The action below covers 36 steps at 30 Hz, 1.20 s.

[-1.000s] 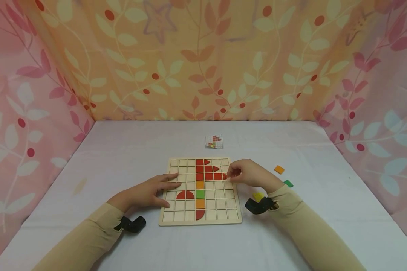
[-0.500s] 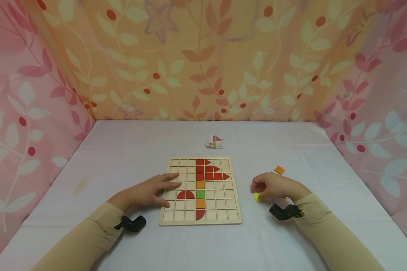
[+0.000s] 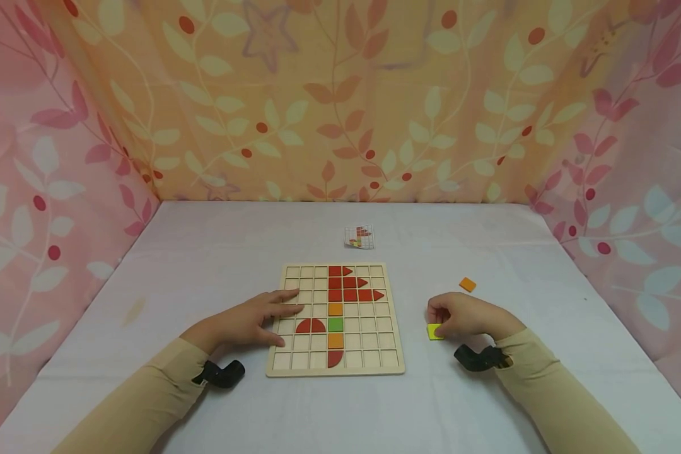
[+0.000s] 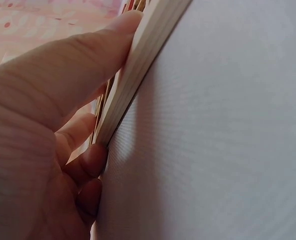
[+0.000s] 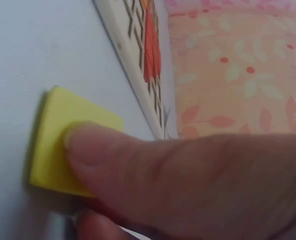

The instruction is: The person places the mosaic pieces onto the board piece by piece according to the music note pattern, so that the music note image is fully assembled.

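Note:
A wooden grid board (image 3: 369, 343) lies on the table, with red, orange and green tiles in its cells. My left hand (image 3: 250, 320) rests on the board's left edge with its fingers spread. In the left wrist view, the left thumb (image 4: 72, 70) lies against the board's rim (image 4: 137, 65). To the right of the board, my right hand (image 3: 468, 315) pinches a yellow square tile (image 3: 434, 332) at the tabletop. The right wrist view has the thumb (image 5: 132, 160) on top of the yellow tile's face; the other fingers are mostly hidden.
An orange square tile (image 3: 468, 284) lies beyond the right hand. Behind the board is a small pattern card (image 3: 359, 237). Patterned cloth (image 3: 340, 126) stands at the back and both sides of the white table.
My right hand has left the red triangle on the board, moved right and taken hold of the yellow tile. The green tile there is now hidden. The left hand stays put.

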Available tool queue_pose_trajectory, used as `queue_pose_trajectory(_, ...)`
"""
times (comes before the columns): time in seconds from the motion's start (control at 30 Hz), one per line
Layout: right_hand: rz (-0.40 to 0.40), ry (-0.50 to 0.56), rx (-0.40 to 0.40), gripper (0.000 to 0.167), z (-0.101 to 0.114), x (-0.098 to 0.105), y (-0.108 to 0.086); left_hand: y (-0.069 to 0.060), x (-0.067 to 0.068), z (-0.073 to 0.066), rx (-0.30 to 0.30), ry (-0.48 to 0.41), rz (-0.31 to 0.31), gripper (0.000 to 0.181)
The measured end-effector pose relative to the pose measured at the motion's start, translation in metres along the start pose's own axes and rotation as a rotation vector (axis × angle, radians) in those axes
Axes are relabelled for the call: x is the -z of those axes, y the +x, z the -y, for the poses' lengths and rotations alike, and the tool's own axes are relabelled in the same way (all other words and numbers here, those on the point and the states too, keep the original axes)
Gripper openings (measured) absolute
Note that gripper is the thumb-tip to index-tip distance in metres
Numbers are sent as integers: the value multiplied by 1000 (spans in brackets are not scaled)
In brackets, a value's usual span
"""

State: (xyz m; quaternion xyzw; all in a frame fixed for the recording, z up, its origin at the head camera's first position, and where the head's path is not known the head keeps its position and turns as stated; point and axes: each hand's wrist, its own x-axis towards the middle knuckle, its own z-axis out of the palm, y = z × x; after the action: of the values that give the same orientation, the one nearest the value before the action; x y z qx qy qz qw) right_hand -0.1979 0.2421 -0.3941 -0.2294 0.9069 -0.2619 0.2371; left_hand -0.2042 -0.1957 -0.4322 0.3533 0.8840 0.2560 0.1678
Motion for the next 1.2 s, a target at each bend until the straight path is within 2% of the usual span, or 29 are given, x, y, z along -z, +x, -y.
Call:
queue_pose_trajectory(0.2, 18, -47, 34, 16, 7, 4, 5, 0, 0, 0, 11, -9, 5, 70)
queue_pose_trajectory(0.4, -27, -59, 57, 14, 29, 4, 20, -1, -1, -1, 14, -22, 13, 70)
queue_pose_trajectory(0.67, -191, 19, 99, 7, 67, -9, 48, -1, -1, 0, 6, -10, 13, 70)
queue_pose_trajectory(0.8, -235, 45, 137, 5, 86, -17, 61, -1, -1, -1, 13, -11, 13, 71)
queue_pose_trajectory(0.97, -226, 64, 185, 6, 106, -27, 75, 0, 0, -1, 21, -3, 11, 71)
queue_pose_trajectory(1.2, -150, 70, 226, 3, 127, -45, 91, 1, 1, -2, 20, -3, 14, 70)
